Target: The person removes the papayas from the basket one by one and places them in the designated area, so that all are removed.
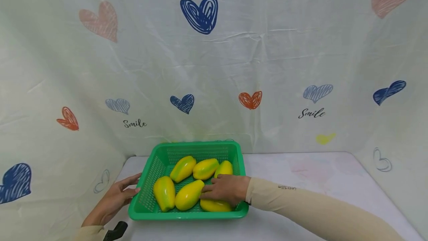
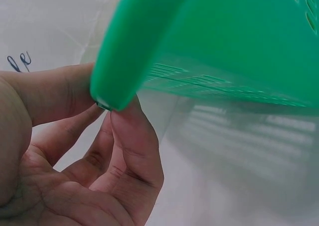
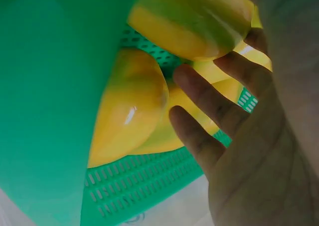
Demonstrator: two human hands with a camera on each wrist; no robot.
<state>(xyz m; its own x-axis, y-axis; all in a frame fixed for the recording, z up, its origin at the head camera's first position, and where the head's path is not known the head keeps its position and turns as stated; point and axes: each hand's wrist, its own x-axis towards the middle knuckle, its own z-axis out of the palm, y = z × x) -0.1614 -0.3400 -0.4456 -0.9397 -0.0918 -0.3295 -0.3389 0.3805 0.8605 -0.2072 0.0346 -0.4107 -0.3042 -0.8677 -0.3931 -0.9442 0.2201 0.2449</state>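
Observation:
A green plastic basket (image 1: 187,216) stands on the table with several yellow papayas inside, streaked with green. At its left rim my left hand (image 1: 115,198) pinches the edge between thumb and fingers, seen close up in the left wrist view along the green rim (image 2: 132,51). My right hand (image 1: 229,189) reaches in from the right, over the front right papaya (image 1: 215,205). In the right wrist view its spread fingers (image 3: 212,99) lie at the underside of the nearest papaya (image 3: 194,24); the thumb is hidden. Another papaya (image 3: 132,106) lies beside the fingertips.
A white-covered table (image 1: 317,181) extends right of the basket. Behind it hangs a pale curtain (image 1: 217,66) printed with hearts and "Smile", which also closes in both sides. A black strap-like piece (image 1: 115,231) sits at my left wrist.

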